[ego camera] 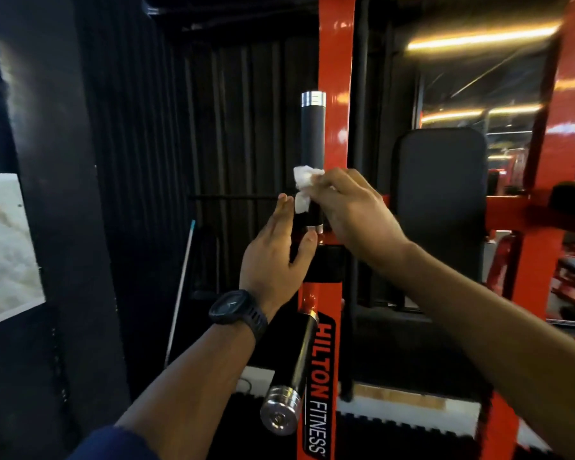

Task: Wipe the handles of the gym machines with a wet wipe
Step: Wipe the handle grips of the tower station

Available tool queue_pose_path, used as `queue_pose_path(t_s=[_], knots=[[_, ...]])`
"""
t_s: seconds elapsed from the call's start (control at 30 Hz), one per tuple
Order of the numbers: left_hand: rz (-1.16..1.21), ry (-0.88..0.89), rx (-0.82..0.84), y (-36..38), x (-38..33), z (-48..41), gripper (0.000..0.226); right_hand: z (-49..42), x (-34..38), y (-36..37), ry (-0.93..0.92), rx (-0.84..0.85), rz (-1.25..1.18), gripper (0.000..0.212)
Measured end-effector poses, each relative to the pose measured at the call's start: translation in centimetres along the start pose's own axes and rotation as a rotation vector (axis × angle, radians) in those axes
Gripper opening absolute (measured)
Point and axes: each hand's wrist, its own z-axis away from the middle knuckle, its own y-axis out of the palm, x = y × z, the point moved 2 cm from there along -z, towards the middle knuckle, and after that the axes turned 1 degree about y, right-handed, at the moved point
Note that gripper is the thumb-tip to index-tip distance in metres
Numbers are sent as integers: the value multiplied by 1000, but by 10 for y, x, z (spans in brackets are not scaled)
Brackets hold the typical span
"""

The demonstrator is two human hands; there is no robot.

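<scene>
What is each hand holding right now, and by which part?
The right hand pinches the white wet wipe at its right side, against the lower part of the upright black handle. The left hand is open beside that handle, gripping nothing.

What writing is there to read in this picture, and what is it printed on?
"HILTON FITNESS": white and red letters running lengthwise on a black label stuck to the machine's orange post.
Watch face: too dark to read.
Wet wipe: no print visible.
No other text can be made out.
</scene>
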Motion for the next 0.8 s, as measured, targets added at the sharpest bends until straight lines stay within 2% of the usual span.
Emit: queue_pose_path(t_s=[0.07,0.1,0.2,0.23,0.3,0.33,0.4,0.5,0.53,0.67,0.7,0.8], knots=[[-4,36,-24,4,2,0,73,-1,-14,-9,-178,73,80,31],[-5,45,-30,5,3,1,73,-7,-20,-12,-203,49,93,29],[1,55,-69,8,6,2,71,-18,-27,-18,-140,-116,69,25],[6,60,-78,8,5,2,70,-15,-23,-14,-221,-87,88,25],[12,81,-82,8,7,2,67,-5,-14,-3,-486,92,147,26],[6,88,-88,9,7,2,66,-2,-13,-3,-554,167,174,26],[-17,83,-105,9,9,2,66,-14,-22,-9,-503,141,206,27],[-41,79,-120,10,9,4,63,-31,-32,-19,-222,-54,104,23],[-40,84,-121,10,8,4,62,-31,-30,-18,-212,-80,118,23],[-13,105,-147,11,10,3,58,-25,-26,-10,-493,31,205,24],[-9,107,-157,11,10,3,58,-30,-29,-10,-468,-9,205,23],[-17,102,-158,10,11,2,58,-41,-31,-7,-225,-179,124,24]])
